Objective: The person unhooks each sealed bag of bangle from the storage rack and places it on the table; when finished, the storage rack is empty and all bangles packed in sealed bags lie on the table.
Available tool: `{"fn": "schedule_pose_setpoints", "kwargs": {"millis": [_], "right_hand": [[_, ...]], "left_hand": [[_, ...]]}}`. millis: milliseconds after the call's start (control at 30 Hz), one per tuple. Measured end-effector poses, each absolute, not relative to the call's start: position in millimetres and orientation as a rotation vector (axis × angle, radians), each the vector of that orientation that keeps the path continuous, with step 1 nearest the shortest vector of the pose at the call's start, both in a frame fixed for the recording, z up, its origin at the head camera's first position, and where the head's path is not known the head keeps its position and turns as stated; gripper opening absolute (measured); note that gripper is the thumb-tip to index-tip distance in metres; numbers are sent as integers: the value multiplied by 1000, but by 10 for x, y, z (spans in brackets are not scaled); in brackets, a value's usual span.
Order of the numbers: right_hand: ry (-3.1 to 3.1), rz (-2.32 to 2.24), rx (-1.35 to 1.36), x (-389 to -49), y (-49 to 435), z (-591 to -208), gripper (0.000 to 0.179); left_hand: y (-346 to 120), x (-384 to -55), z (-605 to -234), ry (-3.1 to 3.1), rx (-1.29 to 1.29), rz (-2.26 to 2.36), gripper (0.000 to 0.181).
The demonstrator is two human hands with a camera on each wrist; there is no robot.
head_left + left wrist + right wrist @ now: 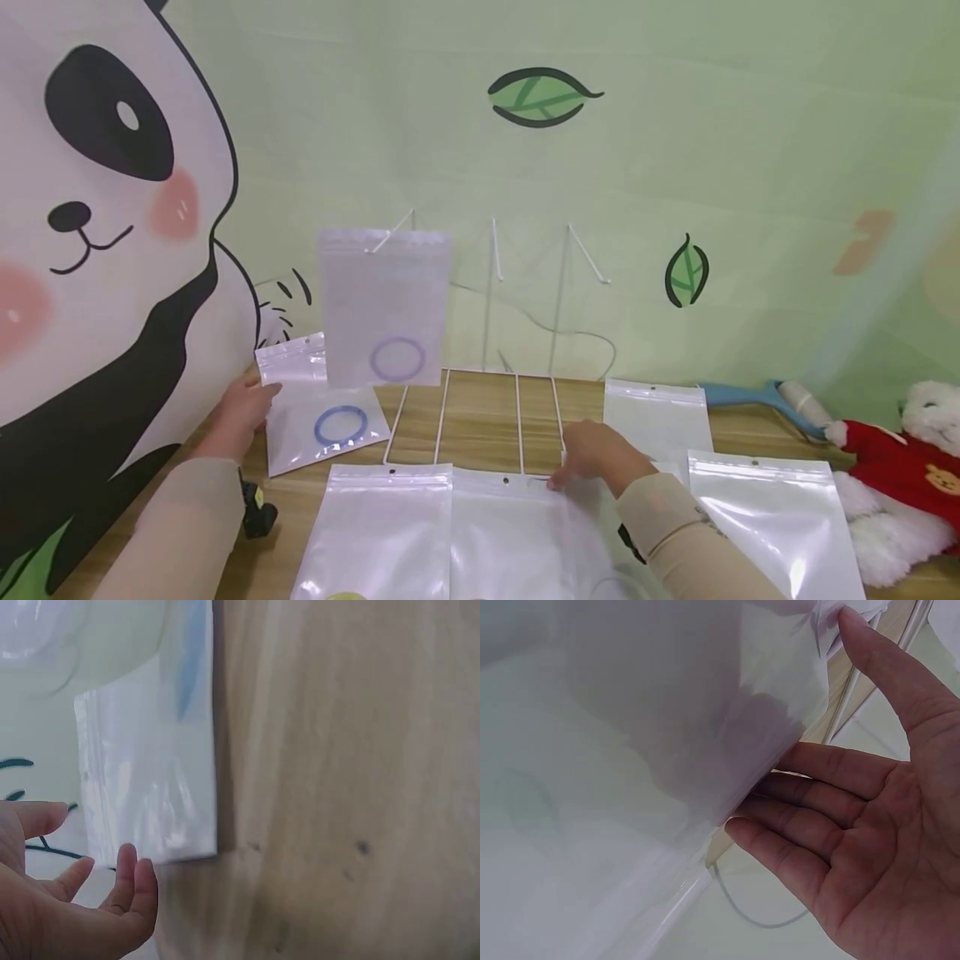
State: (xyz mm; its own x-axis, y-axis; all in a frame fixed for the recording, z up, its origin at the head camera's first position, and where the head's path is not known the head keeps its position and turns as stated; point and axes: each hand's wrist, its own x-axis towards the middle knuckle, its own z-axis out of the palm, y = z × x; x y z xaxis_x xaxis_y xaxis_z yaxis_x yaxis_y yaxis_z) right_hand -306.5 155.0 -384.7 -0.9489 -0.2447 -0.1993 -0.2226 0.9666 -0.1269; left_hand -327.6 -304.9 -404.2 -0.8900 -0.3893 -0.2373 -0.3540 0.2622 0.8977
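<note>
My left hand (242, 418) is at the left edge of a white zip bag (294, 437) that leans at the back left. A blue ring (317, 427) shows through that bag. In the left wrist view the fingers are loosely bent and spread beside the bag's edge. My right hand (600, 454) reaches over the front row of bags. Its straight fingers slip behind the edge of a translucent bag (645, 787), while the thumb lies apart at a crumpled corner. Another zip bag (382, 300) with a pale purple ring hangs from a white wire rack's left hook (393, 229).
Two bare hooks (497, 250) stand right of the hanging bag, above the rack's wire base (519, 417). White bags (375, 533) lie across the front, others (772, 525) at right. A blue-handled roller (738, 394) and a plush bear (900, 467) are at far right.
</note>
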Motion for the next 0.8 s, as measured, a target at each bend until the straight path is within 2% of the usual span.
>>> {"fn": "schedule_pose_setpoints", "kwargs": {"millis": [300,433,633,800], "right_hand": [[2903,-139,-357,-3067,1543,-3847,42],[2897,-140,-354,-3066,1537,-3842,41],[2900,-140,-356,-3062,1529,-3833,42],[2900,-140,-346,-3070,1534,-3833,42]], "left_hand": [[-2575,-3308,-3589,-2353,329,-1727,53],[-2388,-3335,-3383,-2242,175,-1760,54],[-2226,-3331,-3184,-2102,110,-1783,61],[-2152,-3298,-3022,-2037,108,-1681,60]]}}
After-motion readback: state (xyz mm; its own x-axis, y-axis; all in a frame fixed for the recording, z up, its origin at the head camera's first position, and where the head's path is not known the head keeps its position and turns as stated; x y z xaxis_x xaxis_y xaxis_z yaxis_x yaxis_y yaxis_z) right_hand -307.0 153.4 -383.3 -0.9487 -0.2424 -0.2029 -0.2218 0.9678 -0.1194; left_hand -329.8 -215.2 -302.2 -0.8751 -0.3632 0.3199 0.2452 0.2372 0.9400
